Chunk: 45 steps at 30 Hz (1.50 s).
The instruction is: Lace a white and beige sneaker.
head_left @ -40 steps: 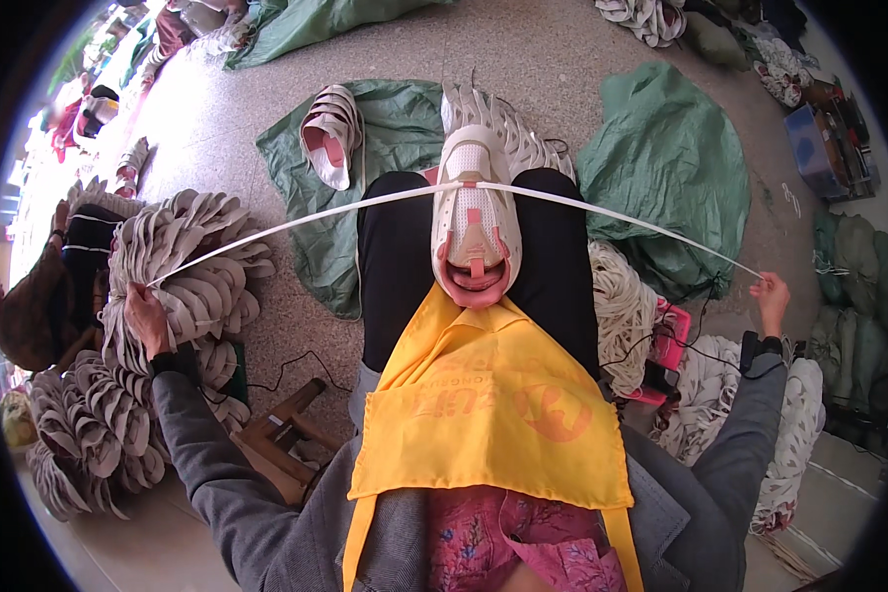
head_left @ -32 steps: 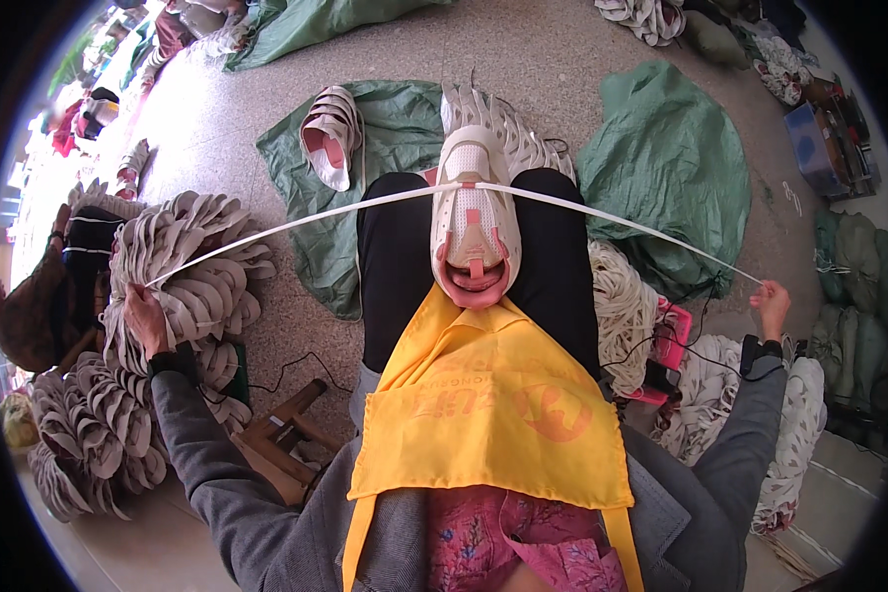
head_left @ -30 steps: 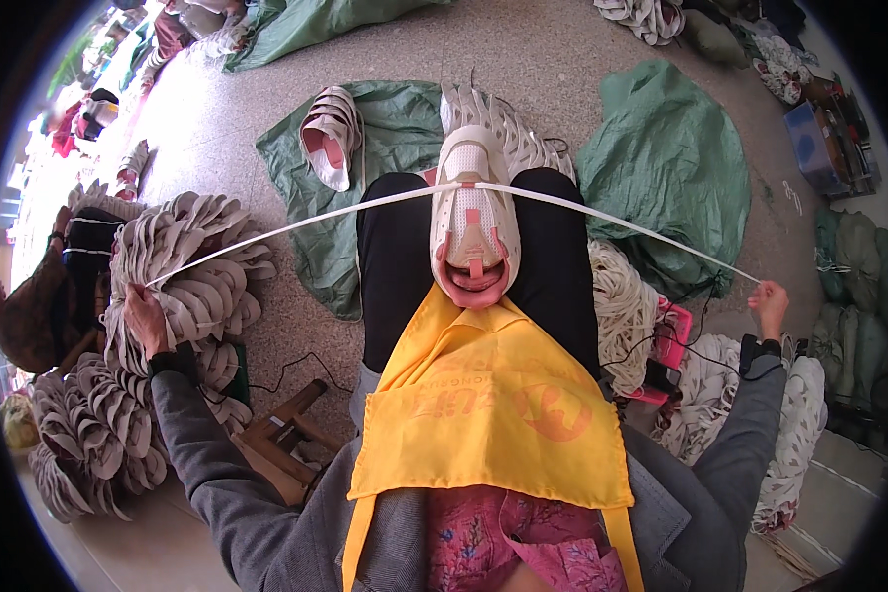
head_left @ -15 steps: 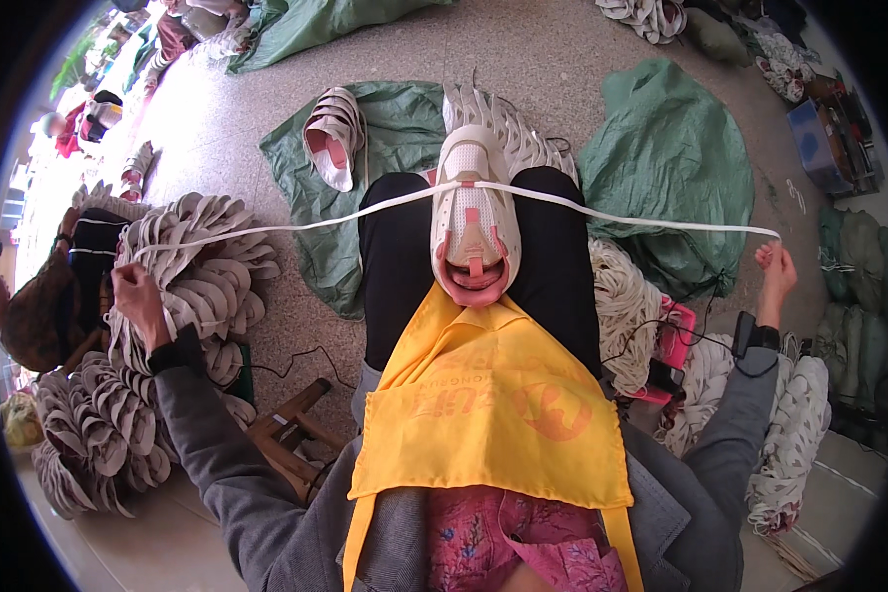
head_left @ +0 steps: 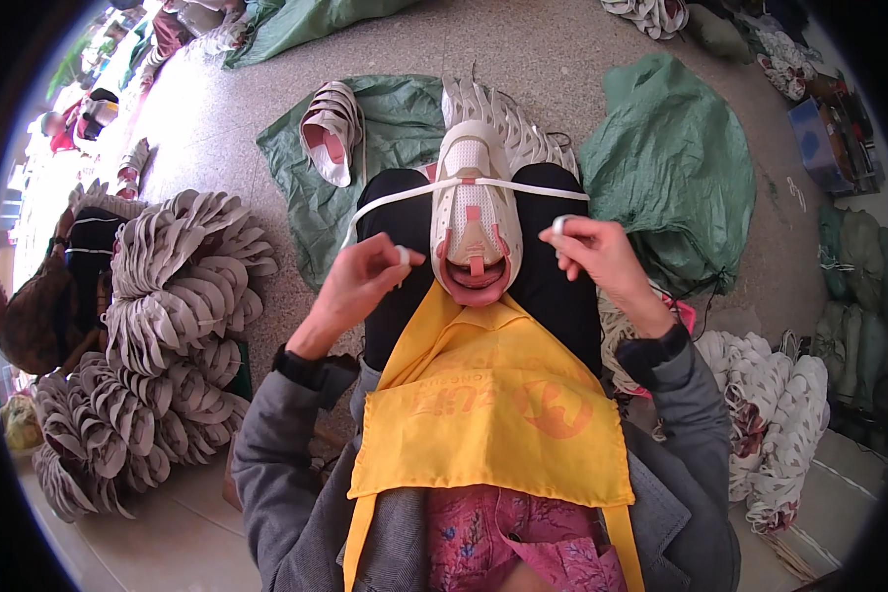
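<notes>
A cream and pink shoe [head_left: 476, 219] rests between my knees, its heel opening toward me. From the lacing near its tongue, a white shoelace [head_left: 535, 187] spreads both ways over my black trousers, bending downward at the sides. My left hand [head_left: 355, 288] is left of the shoe, fingers curled together. To its right, my right hand [head_left: 607, 261] is raised with fingers bent in a pinch. A small white band shows at the fingers of each hand; whether it is lace or tape I cannot tell. The lace's ends are hidden.
A second shoe [head_left: 332, 135] stands on a green sheet [head_left: 296, 202] ahead. Another green sack [head_left: 666, 168] lies to the right. Stacked pale shoe parts [head_left: 183, 276] pile up at left; white shoe uppers [head_left: 794, 424] lie at right. A yellow apron [head_left: 493, 414] covers my lap.
Both hands have come inward from far out at the sides to either side of the shoe. The lace, stretched wide before, is now slack and drapes over my knees.
</notes>
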Motion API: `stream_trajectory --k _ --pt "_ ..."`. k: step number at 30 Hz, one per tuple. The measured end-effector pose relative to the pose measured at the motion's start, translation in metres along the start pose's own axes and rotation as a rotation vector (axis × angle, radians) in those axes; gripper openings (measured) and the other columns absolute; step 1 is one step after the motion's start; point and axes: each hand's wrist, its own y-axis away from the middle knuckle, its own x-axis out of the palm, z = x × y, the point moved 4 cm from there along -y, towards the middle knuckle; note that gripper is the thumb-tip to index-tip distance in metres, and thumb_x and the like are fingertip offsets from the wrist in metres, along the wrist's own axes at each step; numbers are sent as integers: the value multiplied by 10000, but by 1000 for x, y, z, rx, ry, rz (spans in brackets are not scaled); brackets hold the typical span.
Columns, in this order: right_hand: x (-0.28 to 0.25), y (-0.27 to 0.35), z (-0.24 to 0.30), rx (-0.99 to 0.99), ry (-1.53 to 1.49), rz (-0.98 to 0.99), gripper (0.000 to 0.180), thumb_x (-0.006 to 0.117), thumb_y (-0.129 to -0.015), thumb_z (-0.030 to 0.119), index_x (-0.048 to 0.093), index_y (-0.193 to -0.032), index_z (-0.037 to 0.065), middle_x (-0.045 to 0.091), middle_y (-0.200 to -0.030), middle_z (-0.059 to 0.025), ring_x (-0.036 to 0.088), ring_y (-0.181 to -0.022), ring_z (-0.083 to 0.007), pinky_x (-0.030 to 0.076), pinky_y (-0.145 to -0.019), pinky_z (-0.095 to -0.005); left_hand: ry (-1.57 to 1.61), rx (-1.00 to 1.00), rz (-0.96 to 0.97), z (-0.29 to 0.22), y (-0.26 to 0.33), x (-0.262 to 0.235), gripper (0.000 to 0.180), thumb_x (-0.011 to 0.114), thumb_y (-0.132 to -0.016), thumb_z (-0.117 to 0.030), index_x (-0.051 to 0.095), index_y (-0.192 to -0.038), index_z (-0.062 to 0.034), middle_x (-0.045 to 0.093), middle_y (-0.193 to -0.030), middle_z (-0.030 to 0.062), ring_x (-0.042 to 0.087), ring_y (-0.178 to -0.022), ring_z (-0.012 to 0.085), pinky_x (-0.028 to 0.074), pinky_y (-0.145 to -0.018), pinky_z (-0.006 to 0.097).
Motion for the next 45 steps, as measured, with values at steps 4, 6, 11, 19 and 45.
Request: stream_trajectory --k 4,6,11,19,45 --pt "17 -32 18 -447 535 -179 101 666 -915 68 700 -930 -26 666 -824 -131 646 -712 -274 506 -634 -372 -413 170 -193 -12 -27 15 105 638 -929 37 533 -926 30 734 -1109 144 613 -773 105 523 -685 291" --pt "27 -43 31 -596 758 -244 32 628 -849 5 648 -853 -19 603 -809 -227 597 -797 -457 473 -712 -526 -512 224 -224 -17 -40 17 115 645 -905 47 533 -922 26 722 -1038 135 615 -741 123 519 -673 294" --pt "32 -67 41 -669 669 -322 75 644 -862 3 675 -919 -34 639 -822 -204 646 -787 -409 513 -692 -455 -608 370 -318 -13 -63 11 124 663 -859 32 566 -933 10 671 -819 141 649 -660 262 502 -619 354" --pt "31 -91 19 -422 44 -177 202 658 -957 -11 722 -1145 -47 760 -976 -66 719 -860 -108 590 -785 -253 -315 229 -274 5 -89 4 117 610 -908 92 518 -935 25 693 -1186 118 593 -867 82 525 -782 259" --pt "48 -86 40 -699 442 -237 167 707 -848 -19 678 -1012 -7 698 -884 -146 678 -700 -276 526 -637 -337 343 304 -179 4 -103 12 94 632 -989 9 563 -928 -12 636 -1346 179 633 -982 93 529 -902 266"
